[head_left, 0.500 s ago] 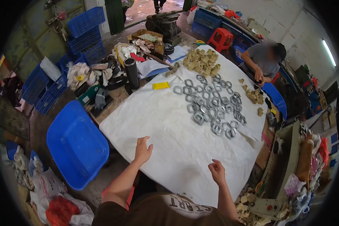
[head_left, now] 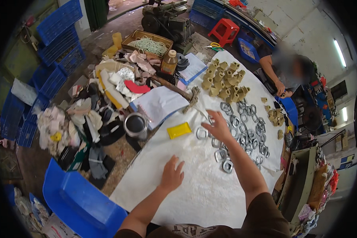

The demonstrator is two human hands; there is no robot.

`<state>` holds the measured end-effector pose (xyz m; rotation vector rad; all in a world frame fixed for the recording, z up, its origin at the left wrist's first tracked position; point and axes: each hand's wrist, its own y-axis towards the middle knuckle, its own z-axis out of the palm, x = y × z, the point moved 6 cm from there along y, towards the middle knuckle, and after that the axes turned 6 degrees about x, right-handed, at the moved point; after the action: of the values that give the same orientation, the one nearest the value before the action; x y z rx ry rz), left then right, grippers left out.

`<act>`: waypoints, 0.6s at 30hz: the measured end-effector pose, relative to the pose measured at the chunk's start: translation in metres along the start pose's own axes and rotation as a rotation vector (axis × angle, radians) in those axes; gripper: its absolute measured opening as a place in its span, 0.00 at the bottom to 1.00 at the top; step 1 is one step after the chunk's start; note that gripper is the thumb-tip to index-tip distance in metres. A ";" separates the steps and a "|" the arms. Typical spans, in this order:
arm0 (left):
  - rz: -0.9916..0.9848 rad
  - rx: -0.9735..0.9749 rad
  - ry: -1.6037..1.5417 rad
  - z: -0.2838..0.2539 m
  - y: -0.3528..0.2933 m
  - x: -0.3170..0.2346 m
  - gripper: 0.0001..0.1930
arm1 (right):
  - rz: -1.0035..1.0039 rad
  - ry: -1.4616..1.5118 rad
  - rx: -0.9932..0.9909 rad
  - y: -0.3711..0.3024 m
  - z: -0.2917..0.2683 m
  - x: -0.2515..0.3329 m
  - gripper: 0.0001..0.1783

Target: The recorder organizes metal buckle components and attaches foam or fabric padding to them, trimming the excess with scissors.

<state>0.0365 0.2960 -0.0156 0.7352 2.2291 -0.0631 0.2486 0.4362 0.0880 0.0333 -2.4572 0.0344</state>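
My right hand is stretched out over the white-covered table, its fingers apart and nothing in them. It is nearest to the left edge of a spread of grey, ring-shaped metal pieces, several of which are hidden by the hand and forearm. My left hand hovers above the cloth with fingers spread, holding nothing. Between and beyond the hands lies a flat yellow packet. Farther off stands a cluster of khaki, angular hollow pieces, with a smaller group of them at the right.
A co-worker sits at the table's far right, hands on a small dark thing. Left of the cloth are a dark tumbler, papers, fabric scraps and a bottle. A blue tub stands at lower left, a red stool behind.
My right hand has reached far forward and left to the metal pieces. My left hand has moved a little right. The view has shifted forward and left over the table.
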 end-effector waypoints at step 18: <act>-0.022 0.141 -0.162 0.009 0.014 0.021 0.18 | -0.145 -0.178 -0.164 0.334 0.071 -0.063 0.34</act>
<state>0.0384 0.3158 -0.0337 0.7543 2.0934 -0.2833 0.2413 0.7687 -0.0121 0.1487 -2.6197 -0.2432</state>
